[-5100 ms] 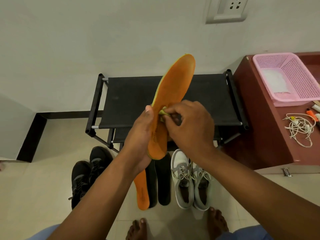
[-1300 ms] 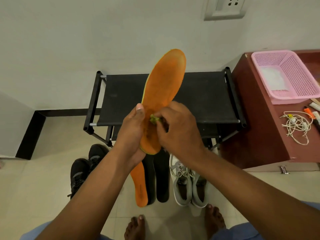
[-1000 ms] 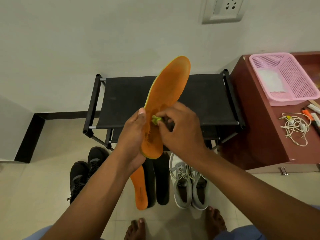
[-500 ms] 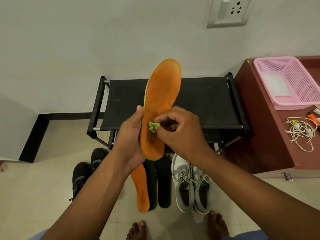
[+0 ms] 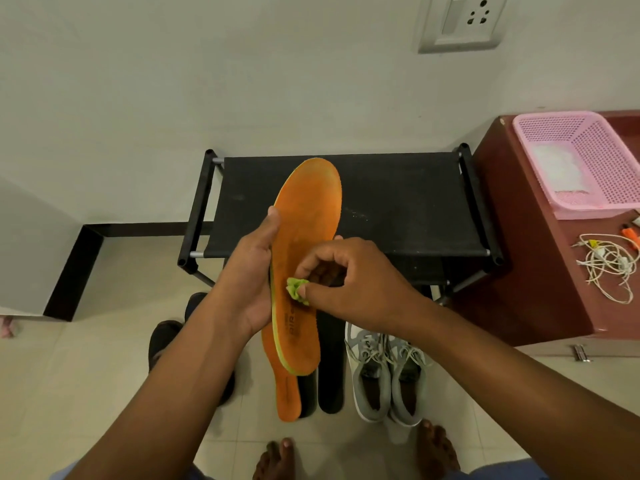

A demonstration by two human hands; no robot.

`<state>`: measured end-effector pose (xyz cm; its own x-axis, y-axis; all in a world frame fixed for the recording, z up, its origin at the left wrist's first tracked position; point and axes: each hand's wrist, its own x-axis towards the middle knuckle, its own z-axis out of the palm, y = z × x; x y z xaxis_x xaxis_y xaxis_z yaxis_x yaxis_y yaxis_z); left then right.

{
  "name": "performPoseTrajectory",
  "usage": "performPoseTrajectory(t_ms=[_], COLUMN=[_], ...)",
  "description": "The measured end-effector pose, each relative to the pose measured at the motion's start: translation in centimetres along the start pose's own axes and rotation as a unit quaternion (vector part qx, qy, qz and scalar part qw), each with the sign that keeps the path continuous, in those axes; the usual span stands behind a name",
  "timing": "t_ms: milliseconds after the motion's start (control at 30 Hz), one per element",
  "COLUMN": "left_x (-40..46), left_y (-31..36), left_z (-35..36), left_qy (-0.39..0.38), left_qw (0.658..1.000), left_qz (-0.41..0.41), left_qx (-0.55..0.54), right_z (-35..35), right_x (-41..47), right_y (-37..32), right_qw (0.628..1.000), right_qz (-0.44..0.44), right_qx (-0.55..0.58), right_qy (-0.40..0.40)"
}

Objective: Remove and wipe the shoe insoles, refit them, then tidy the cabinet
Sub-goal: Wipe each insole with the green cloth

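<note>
while the left hand [image 5: 247, 275] grips the orange insole [image 5: 304, 265] by its edge, held up over the black rack [image 5: 398, 202], the right hand [image 5: 349, 278] pinches a small green rag [image 5: 297, 289] against the insole's middle. step in hand, by judgement: wiping; refitting and tidying not yet done. next move calls for strokes along the length, the left hand bracing. on floor below: second orange insole [image 5: 287, 400], two black insoles [image 5: 330, 375], grey shoes [image 5: 388, 372], black shoes [image 5: 162, 341]. containers: pink basket [image 5: 595, 157] on the counter [image 5: 526, 271], holding a white item, unidentifiable. cables [image 5: 607, 268] beside the basket.
</note>
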<state>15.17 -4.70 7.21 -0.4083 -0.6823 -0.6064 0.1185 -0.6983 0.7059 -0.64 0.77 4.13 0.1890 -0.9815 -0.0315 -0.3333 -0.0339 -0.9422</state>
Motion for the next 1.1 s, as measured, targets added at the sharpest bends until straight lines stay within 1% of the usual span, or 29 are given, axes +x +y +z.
performPoseTrajectory(t_ms=[167,267,367,433,567,833,967,1100], left_x=[0.2,0.5,0.6,0.6,0.8,0.5,0.5,0.5], left_y=[-0.4,-0.7,-1.0,-1.1,-1.4,-1.3,-1.4,-1.3], left_z=[0.2,0.0,0.2,0.4,0.4,0.4,0.5,0.4], left_qy=[0.010,0.019,0.028,0.032,0.046,0.070,0.074,0.081], left_qw=[0.999,0.999,0.998,0.999,0.998,0.998,0.997,0.997], left_qz=[0.020,0.028,0.031,0.029,0.021,0.000,-0.004,-0.002], left_qx=[0.034,0.040,0.041,0.033,0.026,-0.007,-0.018,-0.020], right_z=[-1.1,-1.5,-1.4,-1.2,-0.5,0.2,0.7,0.8], right_x=[0.7,0.9,1.0,0.9,1.0,0.9,0.8,0.6], right_y=[-0.2,-0.4,-0.2,0.0,0.4,0.5,0.5,0.3], right_qw=[0.994,0.980,0.974,0.977,0.987,0.991,0.992,0.992], right_qz=[0.027,0.072,0.101,0.102,0.086,0.073,0.053,0.022], right_qx=[0.096,0.176,0.195,0.178,0.107,0.081,0.037,0.012], right_qy=[0.046,0.053,0.057,0.065,0.084,0.072,0.107,0.120])
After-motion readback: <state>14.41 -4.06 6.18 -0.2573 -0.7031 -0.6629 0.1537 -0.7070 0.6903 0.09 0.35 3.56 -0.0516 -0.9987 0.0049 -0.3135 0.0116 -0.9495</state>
